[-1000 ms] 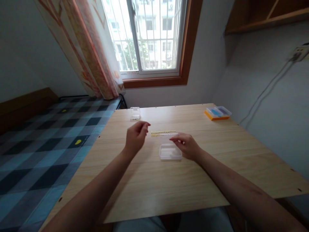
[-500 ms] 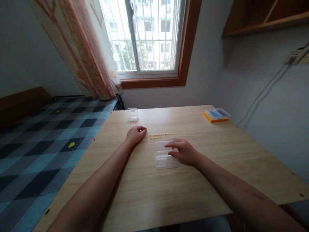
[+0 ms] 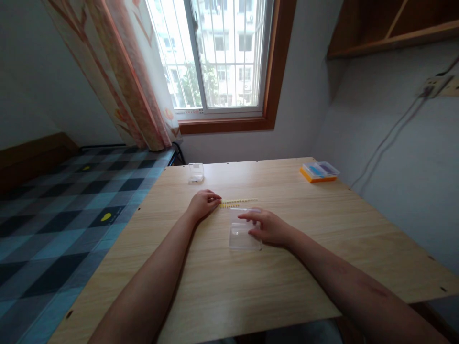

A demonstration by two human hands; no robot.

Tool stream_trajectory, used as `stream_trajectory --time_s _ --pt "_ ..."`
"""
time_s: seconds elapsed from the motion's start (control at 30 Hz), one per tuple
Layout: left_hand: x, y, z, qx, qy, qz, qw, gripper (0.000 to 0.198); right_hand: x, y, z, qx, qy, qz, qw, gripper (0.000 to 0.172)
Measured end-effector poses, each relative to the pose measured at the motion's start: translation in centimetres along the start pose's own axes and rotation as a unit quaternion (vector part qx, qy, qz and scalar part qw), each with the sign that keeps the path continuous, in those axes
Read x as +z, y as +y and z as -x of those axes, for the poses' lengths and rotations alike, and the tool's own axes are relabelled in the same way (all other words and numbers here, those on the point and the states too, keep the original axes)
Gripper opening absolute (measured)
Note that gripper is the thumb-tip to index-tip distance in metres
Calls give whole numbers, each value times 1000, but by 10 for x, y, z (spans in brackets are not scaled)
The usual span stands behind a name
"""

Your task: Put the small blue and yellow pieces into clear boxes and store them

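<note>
A clear plastic box [image 3: 241, 234] with its lid raised sits in the middle of the wooden table [image 3: 287, 267]. My right hand [image 3: 267, 227] rests against the box's right side, fingers curled on the raised lid. Just beyond the box lie two short rows of small yellow pieces [image 3: 238, 202]. My left hand [image 3: 203, 204] lies on the table at the left end of those rows, fingers loosely curled, fingertips touching the nearest pieces.
A small clear box [image 3: 196, 172] stands at the table's far left. An orange-based box with a clear lid [image 3: 319, 171] sits at the far right corner. A bed with a checked blue cover [image 3: 64, 215] adjoins the table's left edge. Window and curtain behind.
My left hand has come down from mid-air onto the table beside the yellow rows. My right hand and the box lid have shifted slightly; the view has tilted a little.
</note>
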State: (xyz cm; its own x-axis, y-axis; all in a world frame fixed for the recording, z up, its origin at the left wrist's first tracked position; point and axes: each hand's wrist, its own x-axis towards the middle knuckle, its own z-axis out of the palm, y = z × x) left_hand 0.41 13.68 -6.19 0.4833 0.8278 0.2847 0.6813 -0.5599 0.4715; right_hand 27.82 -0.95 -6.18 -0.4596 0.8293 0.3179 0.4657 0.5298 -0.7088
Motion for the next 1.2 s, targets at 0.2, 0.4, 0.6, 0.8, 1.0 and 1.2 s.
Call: stream_trajectory --time_s 0.2,0.4,0.6,0.8,1.0,1.2 --pt "1 -1 -1 5 -1 -9 1000 27 0 1 0 -2 -1 6 1000 64" --pt "1 -1 -1 3 7 -26 1000 25 -1 1 1 -1 -4 12 1000 64" --pt "0 1 0 -10 24 -57 998 23 1 0 1 -9 5 19 1000 62" --pt "1 6 1 -21 32 -80 996 21 2 -1 2 -21 15 25 999 58" --pt "1 5 2 -27 38 -89 995 21 2 -1 2 -19 15 20 1000 57" --pt "2 7 3 -27 46 -86 995 17 1 1 2 -16 16 14 1000 56"
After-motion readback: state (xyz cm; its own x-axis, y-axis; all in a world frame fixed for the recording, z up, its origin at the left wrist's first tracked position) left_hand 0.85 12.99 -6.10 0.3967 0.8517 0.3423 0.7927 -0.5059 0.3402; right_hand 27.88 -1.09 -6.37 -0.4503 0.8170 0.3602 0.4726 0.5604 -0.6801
